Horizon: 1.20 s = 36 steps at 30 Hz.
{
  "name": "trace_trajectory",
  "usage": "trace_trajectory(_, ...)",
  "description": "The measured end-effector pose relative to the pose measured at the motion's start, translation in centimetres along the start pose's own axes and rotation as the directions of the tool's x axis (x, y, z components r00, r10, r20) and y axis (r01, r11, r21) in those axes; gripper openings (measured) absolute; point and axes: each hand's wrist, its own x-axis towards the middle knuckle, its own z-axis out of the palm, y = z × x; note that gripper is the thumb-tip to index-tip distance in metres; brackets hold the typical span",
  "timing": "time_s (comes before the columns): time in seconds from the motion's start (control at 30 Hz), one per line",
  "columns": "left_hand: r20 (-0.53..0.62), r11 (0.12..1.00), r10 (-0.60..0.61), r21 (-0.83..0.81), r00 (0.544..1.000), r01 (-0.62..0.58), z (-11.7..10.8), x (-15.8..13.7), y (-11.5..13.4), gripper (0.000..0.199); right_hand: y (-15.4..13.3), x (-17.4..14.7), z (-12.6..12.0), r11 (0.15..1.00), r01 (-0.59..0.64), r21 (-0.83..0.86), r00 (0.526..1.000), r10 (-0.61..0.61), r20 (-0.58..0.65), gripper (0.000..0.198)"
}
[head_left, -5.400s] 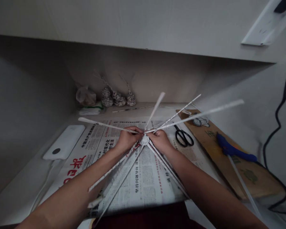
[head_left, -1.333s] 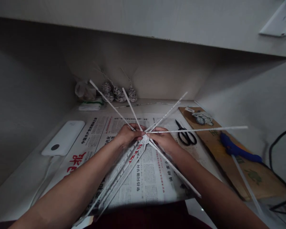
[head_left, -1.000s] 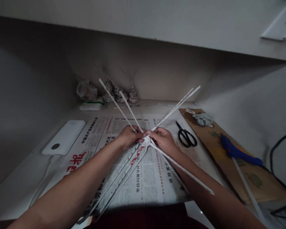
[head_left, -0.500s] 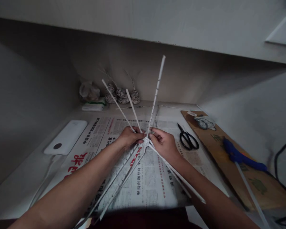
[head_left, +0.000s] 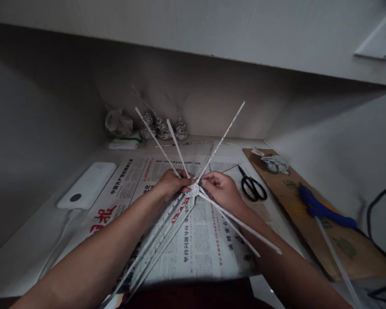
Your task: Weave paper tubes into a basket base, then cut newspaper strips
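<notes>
Beside woven cones [head_left: 163,128], a bulging plastic bag [head_left: 119,123]; paper hub [head_left: 194,190] in left grip [head_left: 173,183], right grip [head_left: 221,187] unclear.

My pale desktop [head_left: 41,231] carries spread newspaper [head_left: 206,244], a white power bank [head_left: 90,182], brown cardboard [head_left: 304,229] and three woven pieces [head_left: 163,129].

From here I see matt, slim white paper sticks [head_left: 221,141], a smooth blue gun-shaped plastic tool [head_left: 330,212], dull flat brown cardboard [head_left: 305,226].
</notes>
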Motion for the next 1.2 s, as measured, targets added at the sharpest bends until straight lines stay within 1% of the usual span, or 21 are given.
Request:
trace_trajectory(0.07, 0.012, 0.999, -0.014, -0.047, 1.0, 0.015, -0.5, 0.2, 0.4, 0.035, -0.1, 0.5, -0.7, 0.981, -0.122, 0.149, 0.992, 0.114, 0.061, 0.025)
trace_trajectory(0.13, 0.023, 0.991, -0.046, -0.122, 0.999, 0.048, -1.0, 0.4, 0.8, 0.031, -0.1, 0.8, -1.4, 0.958, -0.193, 0.214, 0.977, 0.166, 0.137, 0.029)
trace_trajectory(0.2, 0.027, 0.977, -0.08, -0.193, 0.996, 0.084, -1.3, 0.5, 1.1, 0.027, 0.0, 0.9, -1.9, 0.943, -0.235, 0.236, 0.955, 0.179, 0.237, 0.034)
trace_trajectory(0.27, 0.011, 0.962, -0.097, -0.256, 0.995, 0.096, -1.2, 0.7, 1.2, 0.021, 0.0, 0.8, -1.9, 0.922, -0.272, 0.274, 0.928, 0.176, 0.329, 0.041)
trace_trajectory(0.33, -0.034, 0.946, -0.111, -0.31, 0.993, 0.095, -0.7, 0.8, 0.9, 0.018, 0.0, 0.5, -1.2, 0.907, -0.276, 0.319, 0.916, 0.148, 0.372, 0.044)
trace_trajectory(0.37, -0.063, 0.939, -0.112, -0.332, 0.992, 0.085, -0.4, 0.8, 0.6, 0.018, -0.1, 0.4, -0.7, 0.904, -0.261, 0.339, 0.924, 0.133, 0.358, 0.045)
trace_trajectory(0.4, -0.088, 0.935, -0.106, -0.349, 0.991, 0.069, 0.0, 0.8, 0.3, 0.018, -0.1, 0.3, -0.2, 0.906, -0.236, 0.35, 0.941, 0.123, 0.316, 0.044)
trace_trajectory(0.47, -0.108, 0.93, -0.071, -0.368, 0.992, 0.026, 0.8, 0.7, -0.3, 0.02, -0.2, 0.2, 1.0, 0.924, -0.169, 0.343, 0.978, 0.113, 0.176, 0.041)
trace_trajectory(0.5, -0.104, 0.928, -0.041, -0.372, 0.994, 0.0, 1.1, 0.6, -0.6, 0.02, -0.2, 0.2, 1.5, 0.933, -0.141, 0.33, 0.989, 0.117, 0.093, 0.041)
trace_trajectory(0.57, -0.086, 0.93, 0.006, -0.366, 0.996, -0.037, 1.6, 0.5, -1.0, 0.02, -0.1, 0.3, 2.2, 0.944, -0.121, 0.308, 0.989, 0.14, -0.039, 0.041)
trace_trajectory(0.67, -0.097, 0.942, 0.014, -0.333, 0.995, -0.046, 2.0, 0.3, -1.1, 0.019, 0.2, 0.5, 2.6, 0.935, -0.12, 0.335, 0.977, 0.172, -0.129, 0.04)
trace_trajectory(0.73, -0.107, 0.948, 0.001, -0.318, 0.994, -0.035, 2.0, 0.2, -0.9, 0.017, 0.4, 0.6, 2.6, 0.923, -0.097, 0.373, 0.975, 0.164, -0.152, 0.036)
trace_trajectory(0.83, -0.089, 0.952, -0.001, -0.306, 0.996, -0.026, 2.0, 0.1, -0.6, 0.013, 0.7, 0.7, 2.6, 0.905, -0.054, 0.423, 0.976, 0.137, -0.17, 0.031)
trace_trajectory(0.93, -0.09, 0.957, -0.01, -0.289, 0.996, -0.016, 2.1, 0.1, -0.4, 0.011, 0.8, 0.8, 2.7, 0.882, -0.056, 0.468, 0.978, 0.142, -0.152, 0.031)
trace_trajectory(1.03, -0.099, 0.961, -0.045, -0.275, 0.994, 0.016, 2.0, 0.0, 0.0, 0.011, 0.7, 0.7, 2.7, 0.866, -0.054, 0.498, 0.98, 0.141, -0.139, 0.032)
trace_trajectory(1.1, -0.09, 0.962, -0.07, -0.27, 0.993, 0.043, 2.0, -0.1, 0.3, 0.012, 0.6, 0.6, 2.7, 0.862, -0.043, 0.505, 0.982, 0.128, -0.136, 0.031)
trace_trajectory(1.2, -0.063, 0.964, -0.087, -0.258, 0.994, 0.068, 1.8, -0.3, 0.6, 0.012, 0.3, 0.5, 2.5, 0.844, -0.056, 0.534, 0.987, 0.129, -0.1, 0.031)
